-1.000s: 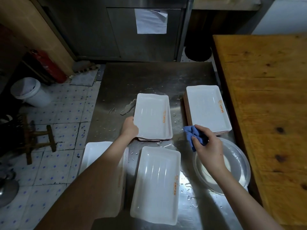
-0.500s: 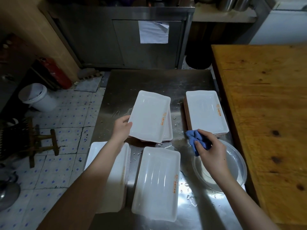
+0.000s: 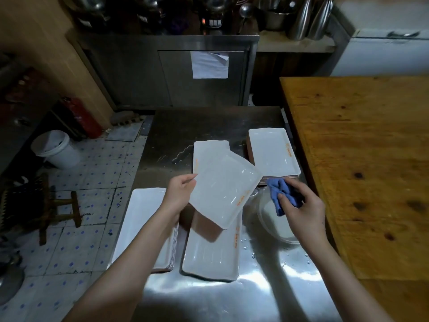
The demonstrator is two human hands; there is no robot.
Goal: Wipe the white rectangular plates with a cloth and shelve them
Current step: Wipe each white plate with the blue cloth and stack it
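My left hand point(image 3: 180, 189) grips the left edge of a white rectangular plate point(image 3: 224, 189), lifted and tilted above the steel table. My right hand point(image 3: 301, 208) holds a bunched blue cloth point(image 3: 277, 194) just right of that plate, apart from it. Under the lifted plate lies a middle stack of plates point(image 3: 206, 149). Another stack point(image 3: 272, 154) sits at the far right of the table. A wet plate point(image 3: 209, 254) lies near me, and a further stack point(image 3: 144, 219) rests at the near left, partly behind my left forearm.
A clear round bowl point(image 3: 276, 226) sits under my right hand. The wet steel table point(image 3: 209, 122) is flanked by a wooden table point(image 3: 362, 159) on the right. A steel cabinet point(image 3: 162, 73) stands behind; a white bucket point(image 3: 54, 149), a red extinguisher point(image 3: 79, 117) and a stool point(image 3: 58, 210) are on the tiled floor.
My left hand has lifted the top plate off the middle stack and swung it toward me and to the right, tilted. My right hand with the cloth stayed nearly in place.
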